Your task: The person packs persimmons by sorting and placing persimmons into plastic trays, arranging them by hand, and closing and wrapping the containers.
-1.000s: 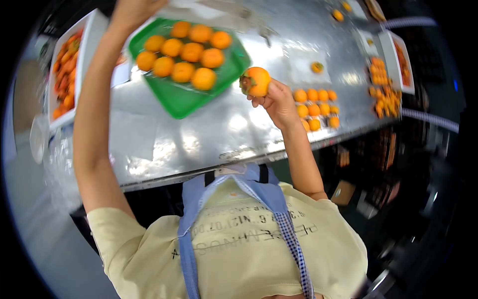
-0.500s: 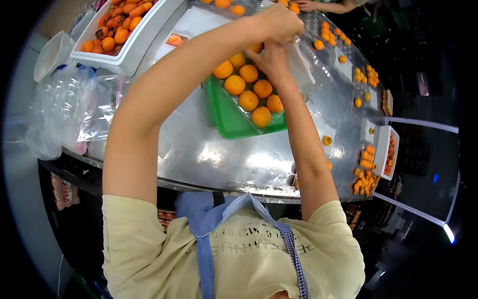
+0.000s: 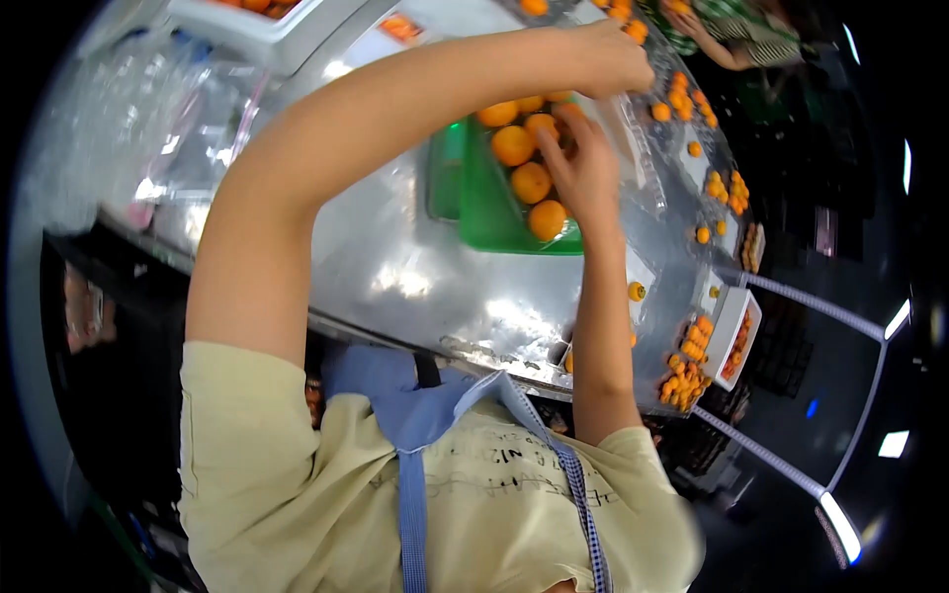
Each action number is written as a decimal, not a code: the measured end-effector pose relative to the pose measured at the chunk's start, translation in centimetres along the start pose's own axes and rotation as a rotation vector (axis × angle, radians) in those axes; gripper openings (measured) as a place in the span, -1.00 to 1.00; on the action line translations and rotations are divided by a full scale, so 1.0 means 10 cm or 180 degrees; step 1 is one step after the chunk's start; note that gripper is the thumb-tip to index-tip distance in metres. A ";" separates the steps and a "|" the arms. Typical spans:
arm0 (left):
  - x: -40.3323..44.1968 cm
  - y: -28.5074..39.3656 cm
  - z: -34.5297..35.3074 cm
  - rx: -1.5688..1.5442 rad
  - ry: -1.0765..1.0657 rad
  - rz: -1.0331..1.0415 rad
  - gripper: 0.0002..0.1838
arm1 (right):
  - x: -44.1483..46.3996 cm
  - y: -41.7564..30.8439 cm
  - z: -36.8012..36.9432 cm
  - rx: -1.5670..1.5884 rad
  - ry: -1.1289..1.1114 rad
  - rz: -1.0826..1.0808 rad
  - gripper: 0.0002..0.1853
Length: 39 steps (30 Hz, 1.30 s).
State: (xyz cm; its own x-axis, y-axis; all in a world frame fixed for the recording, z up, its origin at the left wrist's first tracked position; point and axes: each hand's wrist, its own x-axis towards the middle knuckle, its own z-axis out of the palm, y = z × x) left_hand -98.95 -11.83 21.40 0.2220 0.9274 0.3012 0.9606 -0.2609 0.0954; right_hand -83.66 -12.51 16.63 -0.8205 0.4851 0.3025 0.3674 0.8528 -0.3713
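A worker in a pale yellow cotton-like shirt (image 3: 494,524) and a blue apron (image 3: 390,405) with a checked strap stands at the near edge of a scuffed, shiny metal counter (image 3: 366,242). Thin, crinkled clear bags (image 3: 129,119) lie toward its left end. Inward from the near edge, a smooth green tray (image 3: 484,233) with a rounded corner carries round, glossy orange fruit (image 3: 531,183) in a clear plastic pack. The right hand (image 3: 585,168) reaches over the fruit, its forearm rising steeply from the near edge; thumb and fingers are parted, loosely bent and touching the fruit, though whether they grip one cannot be told. The left arm bends sharply at the elbow and crosses above the tray, bringing the left hand (image 3: 615,61) beyond it, palm down and fingers curled; what they hold, if anything, is hidden. Beside the tray's right side lies a thin white sheet (image 3: 625,133). A thick-walled white bin (image 3: 282,44) of fruit sits toward the far left, and loose fruit (image 3: 682,385) clusters near the right corner by a white box (image 3: 725,321). Across the counter, a co-worker's hand (image 3: 697,30) holds another orange fruit.
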 end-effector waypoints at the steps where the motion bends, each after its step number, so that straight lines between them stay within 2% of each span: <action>1: -0.24 -0.02 -0.10 -0.0180 -0.0420 -0.0058 -0.53 | -0.35 -0.14 -0.01 0.0361 -0.0108 -0.0114 -0.81; 3: -0.46 -0.04 -0.17 -0.0755 -0.0877 -0.0247 -0.29 | -0.88 -0.29 -0.08 0.0588 -0.0102 -0.0108 -0.88; 5: -0.56 -0.15 -0.17 -0.1495 -0.0833 0.0026 -0.21 | -1.20 -0.32 -0.12 0.0590 -0.0090 0.0060 -0.88; 8: -0.72 -0.21 -0.27 -0.1934 -0.0147 -0.0394 -0.40 | -1.56 -0.19 -0.17 0.0678 0.0012 0.0499 -0.88; 12: -0.72 -0.52 -0.18 -0.1568 0.0327 -0.0717 -0.53 | -1.78 0.01 -0.27 0.1050 0.0257 0.1409 -0.85; 15: -0.60 -0.75 0.06 -0.1580 0.0662 -0.0782 -0.61 | -1.82 0.20 -0.34 0.1146 0.0363 0.1673 -0.83; 20: -0.66 -0.90 0.20 -0.1581 0.0764 -0.0888 -0.63 | -1.88 0.42 -0.35 0.1354 0.0510 0.1996 -0.81; 33: -0.85 -0.85 0.36 -0.1927 0.0769 -0.1105 -0.66 | -1.88 0.53 -0.33 0.1368 0.0526 0.2141 -0.81; 36: -0.87 -0.84 0.37 -0.1913 0.0744 -0.1024 -0.61 | -1.87 0.56 -0.34 0.1422 0.0544 0.2252 -0.80; 39: -0.75 -0.81 0.50 -0.1844 0.0812 -0.1225 -0.57 | -1.86 0.64 -0.35 0.1595 0.0542 0.2352 -0.77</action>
State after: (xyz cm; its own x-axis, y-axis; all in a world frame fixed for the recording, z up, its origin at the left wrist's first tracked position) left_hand -107.54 -15.34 13.61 -0.2262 0.9090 0.3500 0.7048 -0.0952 0.7029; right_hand -64.52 -15.42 11.76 -0.3612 0.9310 -0.0534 0.5079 0.1484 -0.8485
